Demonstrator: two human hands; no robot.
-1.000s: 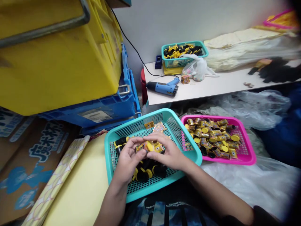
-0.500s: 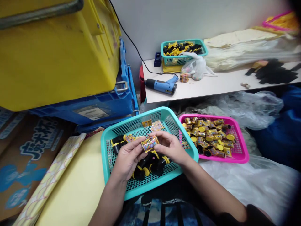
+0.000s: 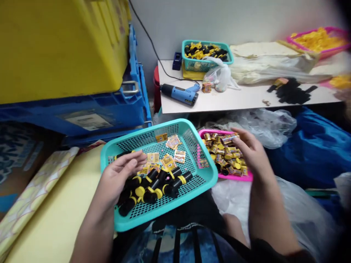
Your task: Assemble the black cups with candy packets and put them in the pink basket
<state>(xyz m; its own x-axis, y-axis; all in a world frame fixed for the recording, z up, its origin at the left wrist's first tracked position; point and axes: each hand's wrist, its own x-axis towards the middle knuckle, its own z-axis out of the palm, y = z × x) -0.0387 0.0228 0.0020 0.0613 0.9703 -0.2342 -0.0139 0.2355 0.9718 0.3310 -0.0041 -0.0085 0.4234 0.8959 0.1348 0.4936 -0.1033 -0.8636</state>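
Observation:
My left hand [image 3: 116,175] is over the left side of a turquoise basket [image 3: 164,222], its fingers stretched out and nothing in them. In that basket lie several black tubes with yellow caps [image 3: 149,190] and flat printed labels [image 3: 168,162]. My right hand [image 3: 248,149] is above the right part of a pink basket [image 3: 201,132]. Between its thumb and fingers is a small tube wrapped in a printed label [image 3: 229,138], lying sideways. Beneath it, the pink basket is heaped with labelled tubes with yellow caps [image 3: 221,157].
A blue heat gun [image 3: 179,94] lies on the white table [image 3: 219,104], its cord running up the wall. Behind it stands another turquoise basket [image 3: 189,65] of black and yellow parts. Stacked yellow [image 3: 55,47] and blue crates [image 3: 117,117] rise at left. Clear plastic bags [image 3: 263,126] lie at right.
My hands have come apart. The right hand has moved right to the pink basket with the labelled tube; the left has drawn back left and opened. The view has shifted right.

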